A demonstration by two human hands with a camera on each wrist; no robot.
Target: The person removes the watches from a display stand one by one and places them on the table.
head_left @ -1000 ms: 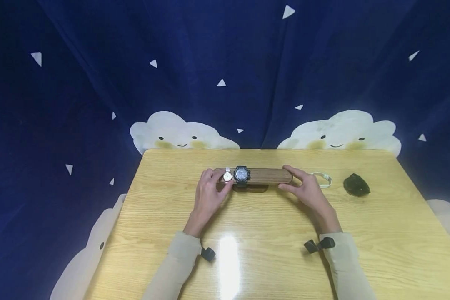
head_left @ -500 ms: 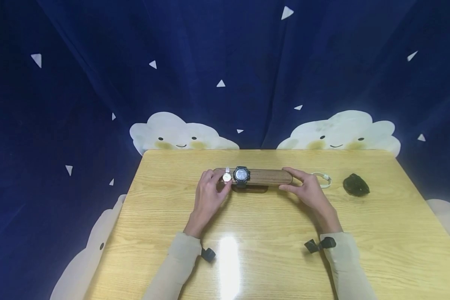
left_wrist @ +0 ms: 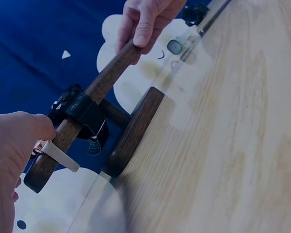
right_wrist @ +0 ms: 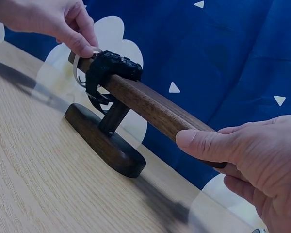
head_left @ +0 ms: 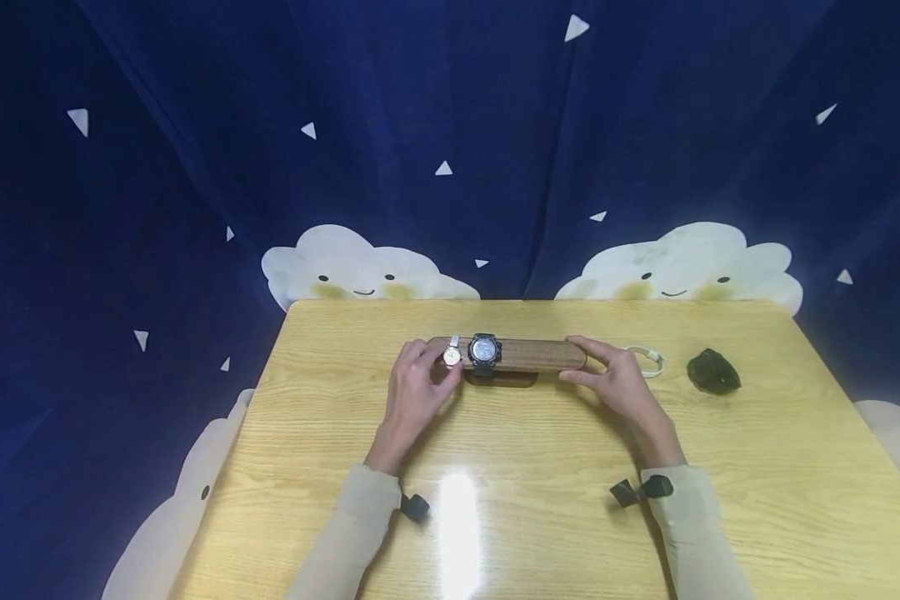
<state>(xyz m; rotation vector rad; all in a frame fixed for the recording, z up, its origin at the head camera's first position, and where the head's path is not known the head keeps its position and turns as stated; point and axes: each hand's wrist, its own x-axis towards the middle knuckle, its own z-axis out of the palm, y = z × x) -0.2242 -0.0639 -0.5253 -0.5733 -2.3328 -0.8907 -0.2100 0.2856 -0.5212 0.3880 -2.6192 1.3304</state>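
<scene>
A wooden watch stand (head_left: 540,355) with a raised bar on a dark base (right_wrist: 106,145) stands near the back of the table. Around the bar's left part sits a black chunky wristwatch (head_left: 484,350). To its left is a small white-strapped wristwatch (head_left: 452,356) with a round pale dial, its strap (left_wrist: 60,156) looped around the bar. My left hand (head_left: 414,387) pinches this small watch between thumb and fingers. My right hand (head_left: 621,383) grips the bar's right end, its thumb on the near side and fingers on the far side.
Right of the stand lies a white-banded watch (head_left: 656,358), its square face (left_wrist: 174,46) showing in the left wrist view. Farther right is a dark black lump (head_left: 712,372), its kind unclear from above. A blue curtain (head_left: 450,208) hangs behind the table (head_left: 525,483).
The small watch has slid slightly left along the bar, away from the black watch, with my left hand on it. My right hand stays at the bar's right end.
</scene>
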